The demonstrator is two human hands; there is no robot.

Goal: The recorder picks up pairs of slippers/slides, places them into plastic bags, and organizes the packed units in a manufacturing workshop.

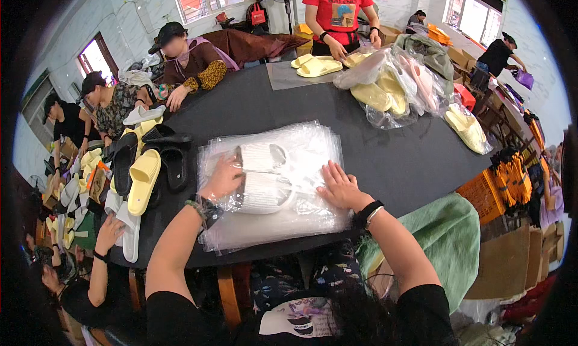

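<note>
A pair of white ribbed slippers (265, 192) lies side by side on a stack of clear plastic bags (289, 225) in front of me. Clear film covers at least part of the pair. My left hand (223, 179) is at the slippers' left ends, its fingers bent against them; glare hides whether it is inside the bag's mouth. To the right of the pair, my right hand (342, 188) rests flat on the plastic, fingers spread and holding nothing.
Black and yellow slides (143, 174) are piled on the black table (253, 111) to my left, where a co-worker's hand (109, 231) touches a white one. Bagged slippers (391, 87) lie far right. Across stands a person in red (340, 12). Green cloth (430, 244) hangs right, near an orange crate (483, 195).
</note>
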